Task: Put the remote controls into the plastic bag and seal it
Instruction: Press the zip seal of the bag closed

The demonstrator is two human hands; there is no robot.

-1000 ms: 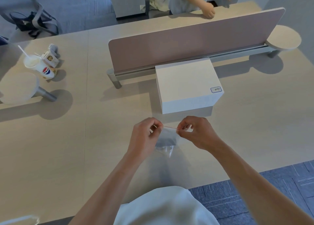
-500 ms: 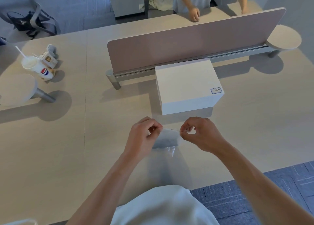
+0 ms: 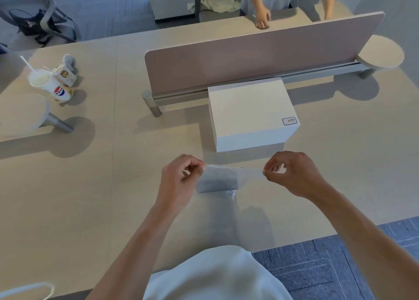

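Overhead, beige table (image 3: 68, 197) bears white box (image 3: 251, 113).

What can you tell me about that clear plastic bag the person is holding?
The plastic bag is thin, clear and slightly cloudy, held up just above the pale table, in front of the white box. The left hand pinches one end of its top edge and the right hand pinches the other, stretching that edge taut between them. A dark grey, blocky shape fills the left part of the bag; the right part looks empty and see-through. Whether the top is sealed cannot be told.
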